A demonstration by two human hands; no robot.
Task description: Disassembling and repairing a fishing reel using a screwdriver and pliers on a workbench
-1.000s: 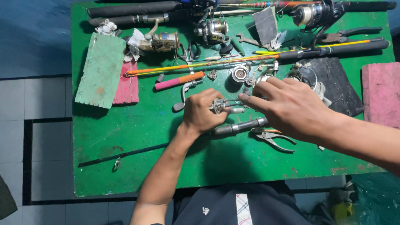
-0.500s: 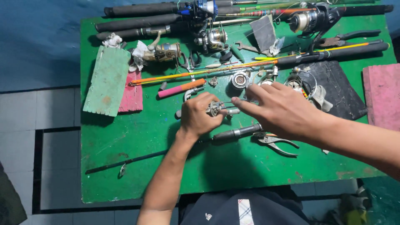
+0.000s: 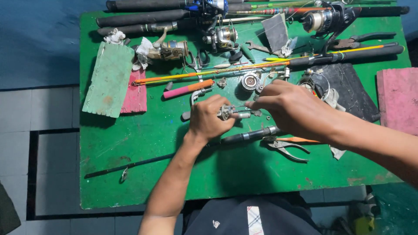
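Observation:
My left hand [image 3: 208,118] grips a small metal reel part with a gear [image 3: 227,112] just above the green table [image 3: 143,174]. My right hand [image 3: 289,109] reaches in from the right, its fingertips pinching the shaft end of that same part. Below both hands lies a dark rod handle [image 3: 250,135]. Pliers with orange grips [image 3: 289,146] rest under my right wrist. A silver spool [image 3: 250,81] stands just beyond the hands.
Several fishing rods and spinning reels [image 3: 222,37] crowd the table's far edge. A green foam block [image 3: 109,80] and a pink block [image 3: 135,95] lie at left, a dark mat [image 3: 348,89] and a pink block [image 3: 398,100] at right. A thin rod tip [image 3: 130,167] lies front left.
Both hands stay together on the small reel part; the right fingers have closed in on its shaft end. The camera view has shifted slightly.

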